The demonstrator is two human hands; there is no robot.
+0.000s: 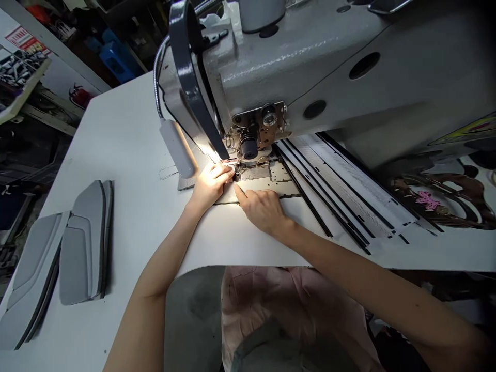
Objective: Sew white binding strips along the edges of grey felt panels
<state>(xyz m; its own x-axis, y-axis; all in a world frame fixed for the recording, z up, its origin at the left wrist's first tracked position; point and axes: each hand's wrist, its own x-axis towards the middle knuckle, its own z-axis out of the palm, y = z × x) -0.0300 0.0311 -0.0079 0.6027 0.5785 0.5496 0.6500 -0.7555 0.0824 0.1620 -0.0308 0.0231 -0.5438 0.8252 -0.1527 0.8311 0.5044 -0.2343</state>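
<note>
My left hand [211, 187] is at the needle area of a grey sewing machine [310, 62], its fingers close together on a grey fabric piece [186, 183]. The fabric runs out to the left, under the lit lamp [178, 149]; its part under the fingers is mostly hidden. Just right of it, my right hand [263, 209] rests at the front edge of the metal machine bed [263, 185]. One finger points toward the presser foot, while the others are curled. Whatever those curled fingers may grip is hidden.
Stacks of grey padded panels [83, 243] lie on the white table [143, 227] at left. Long white strips with black edges [341, 191] spread under the machine arm at right. Beyond them is a brown tray-like object [457, 196] with a pink butterfly-shaped piece [428, 200].
</note>
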